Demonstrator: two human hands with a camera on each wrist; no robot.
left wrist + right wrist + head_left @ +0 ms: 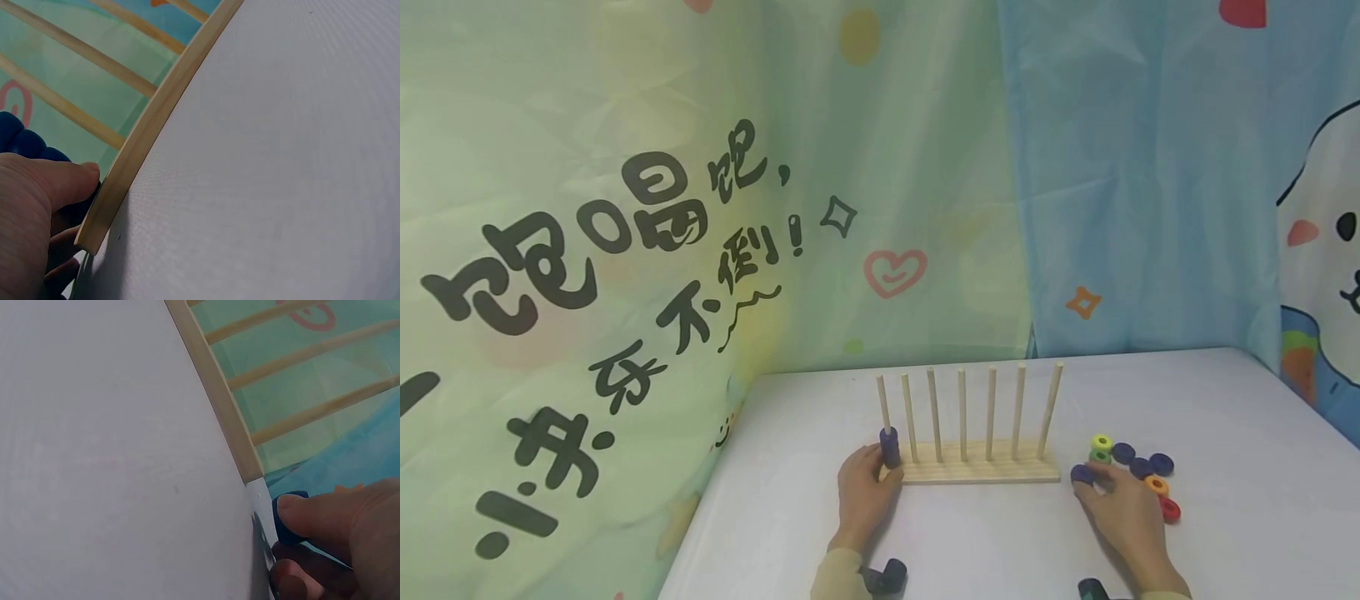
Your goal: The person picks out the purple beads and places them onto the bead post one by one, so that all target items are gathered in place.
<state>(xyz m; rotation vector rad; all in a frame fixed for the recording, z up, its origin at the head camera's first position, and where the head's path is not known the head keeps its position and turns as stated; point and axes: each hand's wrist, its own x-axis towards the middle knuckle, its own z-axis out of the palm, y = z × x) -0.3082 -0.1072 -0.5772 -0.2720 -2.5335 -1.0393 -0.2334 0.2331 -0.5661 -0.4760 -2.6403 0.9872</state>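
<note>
A wooden peg stand with several upright pegs is on the white table. Dark blue rings are stacked on its leftmost peg. My left hand grips that end of the stand; in the left wrist view the thumb lies by the base's edge and the other fingers reach behind it. Right of the stand, my right hand pinches a blue ring between thumb and fingers. The right wrist view shows this blue ring just beyond the base's end, partly covered by the thumb.
Loose rings lie around the right hand: a yellow one, a green one, several blue ones, an orange one and a red one. A printed curtain hangs behind the table.
</note>
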